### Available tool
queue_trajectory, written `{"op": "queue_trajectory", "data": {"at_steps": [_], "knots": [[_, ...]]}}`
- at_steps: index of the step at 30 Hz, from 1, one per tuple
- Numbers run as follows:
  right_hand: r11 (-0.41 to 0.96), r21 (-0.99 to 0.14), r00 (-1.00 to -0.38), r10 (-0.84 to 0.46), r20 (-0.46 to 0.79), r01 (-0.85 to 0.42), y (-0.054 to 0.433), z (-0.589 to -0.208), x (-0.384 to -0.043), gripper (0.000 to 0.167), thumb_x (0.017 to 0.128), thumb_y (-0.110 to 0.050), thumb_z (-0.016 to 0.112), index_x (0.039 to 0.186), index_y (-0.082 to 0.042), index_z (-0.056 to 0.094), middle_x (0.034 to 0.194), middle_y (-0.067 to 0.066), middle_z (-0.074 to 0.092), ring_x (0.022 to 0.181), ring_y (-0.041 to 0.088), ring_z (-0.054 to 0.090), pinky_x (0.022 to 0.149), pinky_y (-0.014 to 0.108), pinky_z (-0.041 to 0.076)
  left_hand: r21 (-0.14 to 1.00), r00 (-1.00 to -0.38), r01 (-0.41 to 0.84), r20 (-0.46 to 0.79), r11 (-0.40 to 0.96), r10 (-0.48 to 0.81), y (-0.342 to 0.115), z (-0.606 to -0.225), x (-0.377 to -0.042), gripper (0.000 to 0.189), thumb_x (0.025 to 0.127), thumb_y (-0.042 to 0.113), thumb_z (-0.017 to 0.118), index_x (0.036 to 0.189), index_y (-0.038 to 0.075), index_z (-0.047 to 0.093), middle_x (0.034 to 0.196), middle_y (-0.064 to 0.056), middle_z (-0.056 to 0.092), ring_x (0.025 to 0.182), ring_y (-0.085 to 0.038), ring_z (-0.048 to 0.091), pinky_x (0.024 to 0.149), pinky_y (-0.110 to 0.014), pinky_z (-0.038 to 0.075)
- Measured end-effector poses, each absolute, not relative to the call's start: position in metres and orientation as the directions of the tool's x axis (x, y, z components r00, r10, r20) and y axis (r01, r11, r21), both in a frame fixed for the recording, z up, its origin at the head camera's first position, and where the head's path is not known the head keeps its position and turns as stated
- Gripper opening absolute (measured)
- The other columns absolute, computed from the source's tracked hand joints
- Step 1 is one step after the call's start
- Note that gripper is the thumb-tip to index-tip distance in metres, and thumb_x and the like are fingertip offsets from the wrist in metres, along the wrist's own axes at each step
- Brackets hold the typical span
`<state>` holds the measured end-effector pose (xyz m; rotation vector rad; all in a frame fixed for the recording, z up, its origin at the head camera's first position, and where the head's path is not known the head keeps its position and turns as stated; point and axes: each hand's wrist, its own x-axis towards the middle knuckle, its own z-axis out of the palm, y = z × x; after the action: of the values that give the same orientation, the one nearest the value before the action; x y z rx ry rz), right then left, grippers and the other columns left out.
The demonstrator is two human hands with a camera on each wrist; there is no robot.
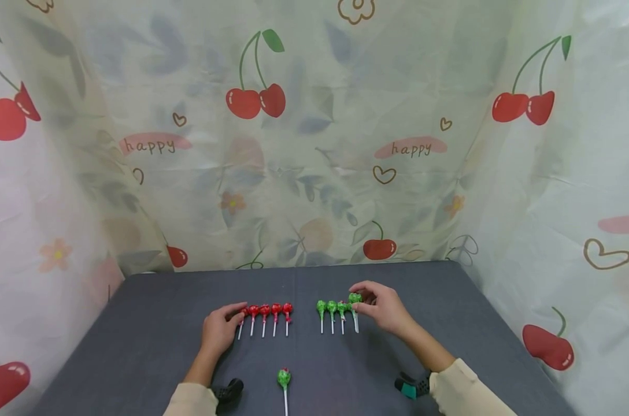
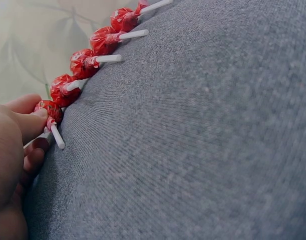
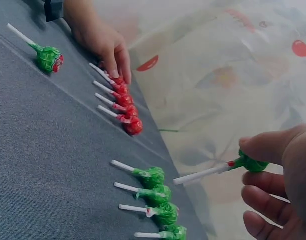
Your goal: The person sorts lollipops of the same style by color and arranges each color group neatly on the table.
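Note:
My left hand (image 1: 221, 330) is at the left end of a row of red lollipops (image 1: 265, 311), pinching the head of the outermost red lollipop (image 2: 50, 110) between thumb and fingers. Its white stick points toward me. My right hand (image 1: 386, 307) holds a green lollipop (image 3: 254, 161) by its wrapped head, raised off the table in the right wrist view. Below and beside it lies a row of several green lollipops (image 1: 332, 307), sticks also toward me. Another green lollipop (image 1: 284, 378) lies alone near the front, between my forearms.
A dark grey cloth (image 1: 314, 352) covers the table. Behind and on both sides hangs a pale curtain (image 1: 304, 144) printed with cherries. Black straps (image 1: 230, 390) circle both wrists. A gap of bare cloth separates the red row from the green one.

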<state>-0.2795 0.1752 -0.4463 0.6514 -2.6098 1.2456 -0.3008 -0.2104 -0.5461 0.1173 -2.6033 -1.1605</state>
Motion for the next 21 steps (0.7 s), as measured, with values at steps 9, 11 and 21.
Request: {"op": "queue_trajectory", "data": {"at_steps": [9,11,21], "knots": [[0.570,-0.718,-0.914,-0.190,0.359,-0.400,0.182,-0.456,-0.290,0.027,0.082,-0.009,0.078,0.108,-0.013,0.071,0.086,-0.002,0.062,0.074,0.014,0.057,0.066,0.032,0.049,0.731,-0.952,0.051,0.242,0.681,-0.188,-0.211,-0.546,-0.300,0.026,0.091,0.014,0.069,0.117,0.016,0.073,0.117,-0.012,0.068,0.107,-0.032,0.061,0.089,-0.052,0.044],[0.581,-0.714,-0.916,-0.167,0.365,-0.391,0.185,-0.462,-0.294,0.028,0.082,-0.008,0.078,0.109,-0.011,0.071,0.085,-0.002,0.062,0.073,0.014,0.057,0.066,0.031,0.049,0.730,-0.951,0.051,0.243,0.681,-0.189,-0.211,-0.546,-0.299,0.026,0.091,0.014,0.069,0.117,0.017,0.073,0.116,-0.012,0.068,0.107,-0.031,0.061,0.089,-0.051,0.044],[0.603,-0.711,-0.924,-0.130,0.359,-0.361,0.199,-0.482,-0.306,0.026,0.082,-0.010,0.078,0.107,-0.009,0.072,0.080,-0.002,0.059,0.071,0.015,0.054,0.062,0.029,0.047,0.740,-0.953,0.045,0.234,0.671,-0.193,-0.211,-0.546,-0.299,0.026,0.092,0.014,0.068,0.118,0.017,0.073,0.117,-0.012,0.067,0.107,-0.031,0.061,0.089,-0.051,0.045]]}}
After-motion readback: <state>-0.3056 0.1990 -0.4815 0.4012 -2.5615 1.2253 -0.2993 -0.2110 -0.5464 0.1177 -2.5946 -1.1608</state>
